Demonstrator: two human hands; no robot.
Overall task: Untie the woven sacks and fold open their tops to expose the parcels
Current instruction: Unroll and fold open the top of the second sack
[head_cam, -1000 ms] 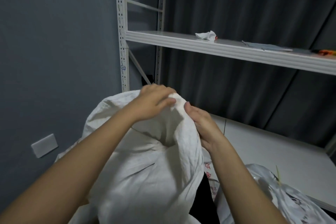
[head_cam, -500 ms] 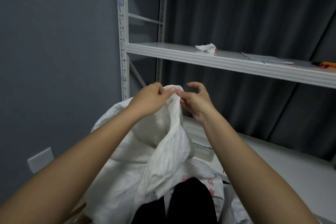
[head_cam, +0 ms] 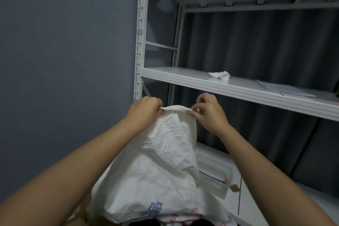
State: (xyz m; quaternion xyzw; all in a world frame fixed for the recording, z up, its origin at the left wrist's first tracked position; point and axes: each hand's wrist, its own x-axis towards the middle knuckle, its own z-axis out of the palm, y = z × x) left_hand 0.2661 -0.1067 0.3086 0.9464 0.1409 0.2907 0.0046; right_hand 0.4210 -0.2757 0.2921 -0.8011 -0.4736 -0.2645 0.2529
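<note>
Both grips are pinched on the sack's top edge: the left hand (head_cam: 145,109) has its fingers curled round one end of the rim, and the right hand (head_cam: 207,111) nips the other end between thumb and fingertip, its remaining fingers raised and bent. Between them the rim of the woven sack (head_cam: 163,161) is drawn out into a short, flat band. A moment ago the two hands were nearly touching over a bunched neck of cloth; now they stand apart with the cloth stretched between them, and the sack hangs higher, lifted in front of the shelf (head_cam: 211,86). I see no tie or cord on the neck, so I judge the knot is already undone and the person is finding the mouth and spreading it. The body of the sack hangs crumpled below the hands, blue printing showing near its lower part, its bottom down by the white bench (head_cam: 256,200). No parcels are exposed yet; the opening faces away from view. Folding the rim outward and down looks like the step that remains. A crumpled white tissue (head_cam: 219,75) lies on the shelf behind.
</note>
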